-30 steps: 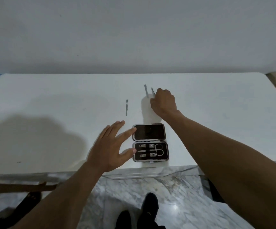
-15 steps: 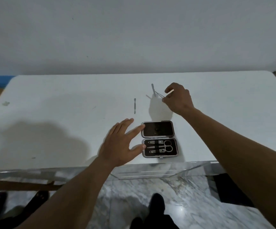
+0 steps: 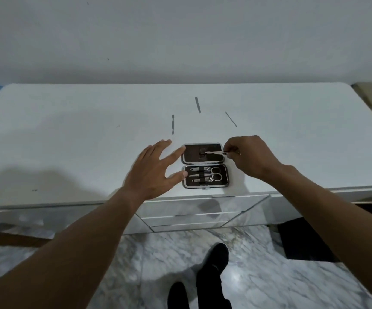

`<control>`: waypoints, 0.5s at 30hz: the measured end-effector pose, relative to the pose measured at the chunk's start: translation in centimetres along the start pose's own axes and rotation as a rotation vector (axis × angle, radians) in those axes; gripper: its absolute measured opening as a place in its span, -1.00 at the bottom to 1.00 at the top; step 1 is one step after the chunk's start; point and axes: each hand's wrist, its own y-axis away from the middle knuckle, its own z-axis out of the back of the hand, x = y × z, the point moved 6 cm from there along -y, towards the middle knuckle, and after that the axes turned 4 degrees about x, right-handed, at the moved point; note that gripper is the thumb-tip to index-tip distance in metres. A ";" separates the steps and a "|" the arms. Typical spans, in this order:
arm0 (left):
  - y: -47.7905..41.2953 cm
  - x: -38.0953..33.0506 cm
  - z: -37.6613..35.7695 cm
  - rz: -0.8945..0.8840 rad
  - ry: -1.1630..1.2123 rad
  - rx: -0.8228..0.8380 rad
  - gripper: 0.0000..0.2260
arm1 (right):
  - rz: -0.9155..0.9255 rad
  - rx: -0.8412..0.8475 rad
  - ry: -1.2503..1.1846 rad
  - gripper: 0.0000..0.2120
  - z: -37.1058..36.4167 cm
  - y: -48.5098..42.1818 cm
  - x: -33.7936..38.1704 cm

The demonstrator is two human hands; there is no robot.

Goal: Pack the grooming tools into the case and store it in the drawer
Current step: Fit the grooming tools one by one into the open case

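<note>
1. White tabletop against a plain grey wall; below its front edge I see mirrored drawer fronts and marble floor.
2. Half a second ago my right hand was far back on the table, lifting a thin tool. Now it has come forward to the open case and pinches that slim metal tool between thumb and fingertips, its tip pointing left over the lid's dark lining.
3. My left hand stays at the case's left edge, fingers spread, index tip touching the lid corner and thumb against the lower tray, bracing it.
4. The case lies open near the table's front edge; scissors, clippers and pointed pieces already sit strapped in the lower half.
5. Three tools remain loose farther back: a double-ended pusher, a flat file, and a thin stick, well apart from the case.
6. I judge this means one more tool is about to be seated, likely in the lid. Packing is roughly halfway; closing and the drawer come later.
7. Risk: the tool is slender and could slip from the pinch.
</note>
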 end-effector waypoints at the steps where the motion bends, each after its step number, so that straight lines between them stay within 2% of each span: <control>1: 0.0 0.0 0.0 -0.001 -0.001 0.000 -0.40 | 0.012 -0.009 0.017 -0.87 0.0 0.2 -0.2; 5: 0.0 0.0 0.0 0.004 0.007 0.003 -0.40 | 0.018 -0.057 0.032 -0.87 0.1 0.3 -0.4; 15: 0.1 0.1 -0.1 0.014 0.005 -0.005 -0.41 | 0.024 -0.006 0.110 -0.83 -0.4 -0.6 -0.2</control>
